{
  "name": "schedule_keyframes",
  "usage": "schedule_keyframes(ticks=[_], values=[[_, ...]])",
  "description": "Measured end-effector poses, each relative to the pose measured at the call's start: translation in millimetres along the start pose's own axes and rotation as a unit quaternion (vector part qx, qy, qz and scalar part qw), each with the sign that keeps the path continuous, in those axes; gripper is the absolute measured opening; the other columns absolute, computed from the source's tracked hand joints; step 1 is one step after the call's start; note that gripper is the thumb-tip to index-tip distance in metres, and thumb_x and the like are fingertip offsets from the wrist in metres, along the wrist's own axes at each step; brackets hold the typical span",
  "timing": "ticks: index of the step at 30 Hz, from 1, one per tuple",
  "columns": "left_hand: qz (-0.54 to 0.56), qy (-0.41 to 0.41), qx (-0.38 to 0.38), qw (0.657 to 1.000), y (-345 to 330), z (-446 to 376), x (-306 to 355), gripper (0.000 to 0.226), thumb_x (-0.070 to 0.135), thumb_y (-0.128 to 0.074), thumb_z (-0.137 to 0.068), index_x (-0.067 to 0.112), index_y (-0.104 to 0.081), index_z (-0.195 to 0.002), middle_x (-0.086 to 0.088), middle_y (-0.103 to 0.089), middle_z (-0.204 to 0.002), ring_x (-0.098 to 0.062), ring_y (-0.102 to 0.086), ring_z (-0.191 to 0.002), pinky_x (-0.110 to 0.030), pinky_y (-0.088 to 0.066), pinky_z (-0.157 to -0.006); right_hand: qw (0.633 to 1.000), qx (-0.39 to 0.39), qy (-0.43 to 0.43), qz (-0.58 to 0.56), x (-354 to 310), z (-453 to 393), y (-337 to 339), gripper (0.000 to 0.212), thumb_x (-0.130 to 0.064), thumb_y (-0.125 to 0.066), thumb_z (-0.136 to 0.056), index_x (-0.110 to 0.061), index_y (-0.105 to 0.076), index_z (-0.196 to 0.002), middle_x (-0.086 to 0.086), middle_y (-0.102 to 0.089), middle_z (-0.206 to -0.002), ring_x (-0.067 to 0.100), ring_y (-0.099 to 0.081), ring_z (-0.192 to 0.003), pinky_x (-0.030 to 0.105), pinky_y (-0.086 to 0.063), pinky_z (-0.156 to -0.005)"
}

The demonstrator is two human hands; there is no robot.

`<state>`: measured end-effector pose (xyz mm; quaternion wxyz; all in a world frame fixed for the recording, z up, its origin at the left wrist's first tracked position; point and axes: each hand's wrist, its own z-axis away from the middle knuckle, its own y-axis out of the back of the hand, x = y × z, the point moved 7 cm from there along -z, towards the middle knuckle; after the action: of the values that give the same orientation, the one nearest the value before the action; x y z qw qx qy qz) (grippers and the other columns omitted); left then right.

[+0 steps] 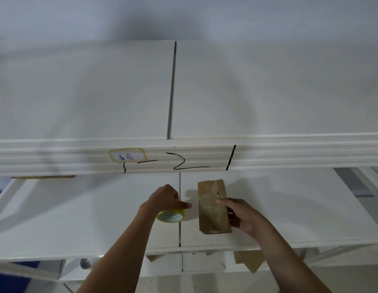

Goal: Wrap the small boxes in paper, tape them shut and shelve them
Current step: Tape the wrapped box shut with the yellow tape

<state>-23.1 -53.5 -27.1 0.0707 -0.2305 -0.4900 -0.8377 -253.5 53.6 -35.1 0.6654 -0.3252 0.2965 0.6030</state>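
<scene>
Wrapped box in brown paper lies flat on the white shelf board, just right of the seam that splits the board in two, with clear tape across its top. The right hand rests against the box's right side, fingers laid over the top edge and the thumb apparently down the side, though that flank is hidden; the grip looks loosely closed on the box. Left of the seam, the left hand holds a roll of tape, yellow-rimmed with a patterned core, with the fingers curled over its top in a firm grip. The roll stands on its edge on the shelf board, close beside the box but apart from it.

Above both hands runs the ribbed front rail of the upper shelf, bearing a yellow-bordered label with handwriting and black marker strokes to its right. Below the board's front edge, corners of brown paper pieces show on a lower level, blurred.
</scene>
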Motion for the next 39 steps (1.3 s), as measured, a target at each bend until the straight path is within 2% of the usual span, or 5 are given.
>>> schedule_keyframes(ticks=[14,22,30,34,39], values=[[-0.075,0.012,0.016,0.997,-24,-13,-5,0.064,0.075,-0.071,-0.068,0.019,-0.074,-0.099,0.005,-0.071,-0.089,-0.014,-0.068,-0.081,-0.029,-0.058,-0.075,0.999,0.018,-0.031,0.023,21,-10,5,0.036,-0.032,-0.071,-0.092,-0.006,-0.069,-0.116,0.014,-0.076,-0.106,0.034,-0.071,-0.104,0.051,-0.053,-0.096],[-0.065,0.009,0.007,0.998,-32,-19,-3,0.062,0.071,-0.074,-0.069,0.018,-0.074,-0.1,0.003,-0.071,-0.092,-0.015,-0.068,-0.083,-0.033,-0.059,-0.08,0.948,0.137,0.019,0.287,7,-22,22,0.023,-0.026,-0.064,-0.097,-0.006,-0.072,-0.09,0.006,-0.07,-0.086,0.018,-0.065,-0.081,0.025,-0.045,-0.066],[-0.01,0.018,0.018,1.0,-32,-18,-12,0.058,0.07,-0.074,-0.071,0.019,-0.074,-0.098,0.005,-0.07,-0.092,-0.014,-0.067,-0.082,-0.031,-0.059,-0.08,0.898,0.322,0.069,0.29,-4,2,76,0.026,-0.034,-0.068,-0.093,-0.011,-0.07,-0.103,0.007,-0.072,-0.106,0.022,-0.063,-0.093,0.031,-0.048,-0.08],[-0.001,0.016,0.02,1.0,-30,-17,-15,0.059,0.07,-0.072,-0.072,0.018,-0.074,-0.101,0.005,-0.069,-0.093,-0.015,-0.068,-0.082,-0.031,-0.059,-0.08,0.871,0.309,-0.018,0.383,14,10,104,0.031,-0.032,-0.067,-0.092,-0.011,-0.064,-0.114,0.006,-0.067,-0.114,0.03,-0.062,-0.113,0.033,-0.044,-0.086],[0.004,0.022,0.021,1.0,-29,-14,-13,0.056,0.067,-0.072,-0.076,0.017,-0.073,-0.1,0.006,-0.065,-0.09,-0.014,-0.064,-0.08,-0.024,-0.051,-0.07,0.848,0.264,-0.113,0.446,41,11,98,0.041,-0.045,-0.076,-0.081,-0.014,-0.05,-0.087,0.005,-0.062,-0.092,0.031,-0.065,-0.1,0.034,-0.051,-0.082]])
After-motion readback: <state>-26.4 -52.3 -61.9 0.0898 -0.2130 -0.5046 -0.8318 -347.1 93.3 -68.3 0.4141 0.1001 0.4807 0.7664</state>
